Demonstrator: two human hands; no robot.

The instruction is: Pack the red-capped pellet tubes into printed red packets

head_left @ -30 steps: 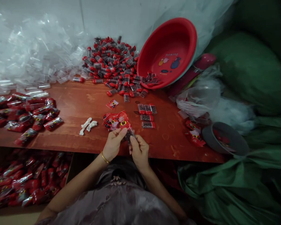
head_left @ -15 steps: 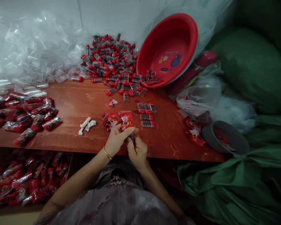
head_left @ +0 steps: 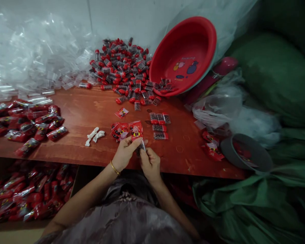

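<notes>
Over the front part of the red-brown wooden table [head_left: 205,166], a flat, glossy red printed packet [head_left: 136,129] is pinched at its lower end between the thumb and fingers of the left hand [head_left: 124,153]. Just below it, a small clear container with dark contents [head_left: 142,145] is gripped in the fingertips of the right hand [head_left: 151,164]; its lower end is hidden. Should the two pinches be pressed unevenly, the thin packet could be creased or the smooth container squeezed out, perhaps over the nearby table edge.

At ten o'clock from the grip, a loose stack of flat red printed packets [head_left: 119,131] lies close to the left fingers and could be scattered by a brush of the knuckles. At one to two o'clock, small rectangular containers with red ends [head_left: 159,128] are set in short rows; these might be disarranged by a sideways swing of the right hand.

Farther out, at eleven to twelve o'clock, red-capped clear tubes [head_left: 122,69] are heaped loosely, and a slide could be started if one were pulled from the bottom. At one o'clock, a round red plastic basin [head_left: 193,44] is tilted, with containers at its low rim; if knocked, it could be tipped onto the heap.
</notes>
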